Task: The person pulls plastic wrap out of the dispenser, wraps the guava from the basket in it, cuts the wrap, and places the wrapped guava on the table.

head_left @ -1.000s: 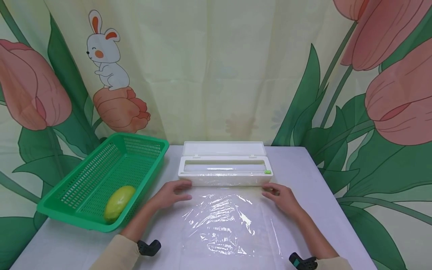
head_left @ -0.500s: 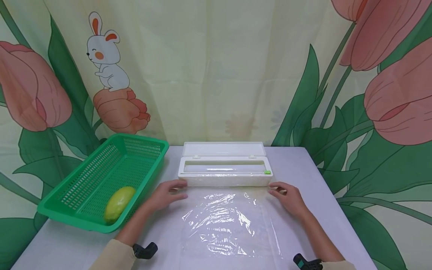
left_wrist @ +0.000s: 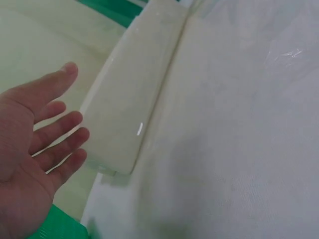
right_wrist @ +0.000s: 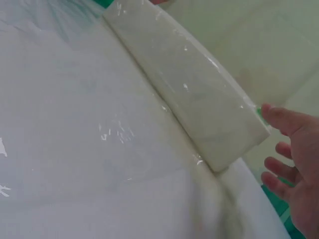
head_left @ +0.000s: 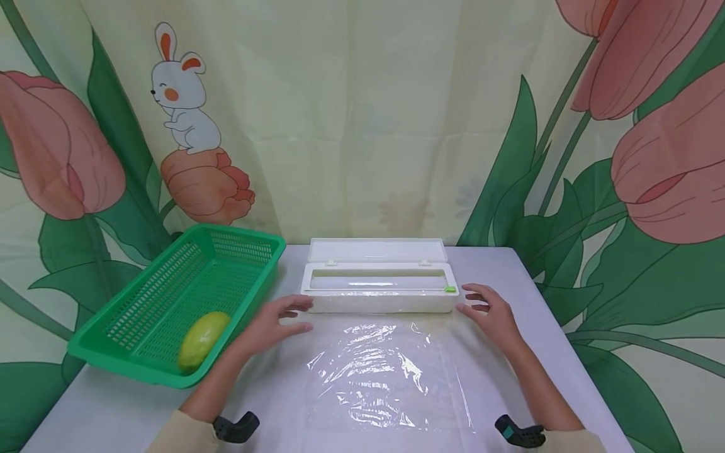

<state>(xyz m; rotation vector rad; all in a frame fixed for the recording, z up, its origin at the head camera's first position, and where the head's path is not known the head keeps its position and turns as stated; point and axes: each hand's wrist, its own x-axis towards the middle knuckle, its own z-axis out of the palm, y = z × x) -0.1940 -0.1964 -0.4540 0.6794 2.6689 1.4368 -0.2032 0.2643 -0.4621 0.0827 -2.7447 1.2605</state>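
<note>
head view: long box (head_left: 379,304) crosswise between left hand (head_left: 270,324) and right hand (head_left: 494,316), fingers (left_wrist: 62,148) apart

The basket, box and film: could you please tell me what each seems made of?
Basket: probably plastic, green with a slight sheen, its holes evenly spaced. Box: likely plastic, white and smooth, with crisp edges. Film: apparently clear, glossy plastic; it wrinkles and glints brightly.
</note>
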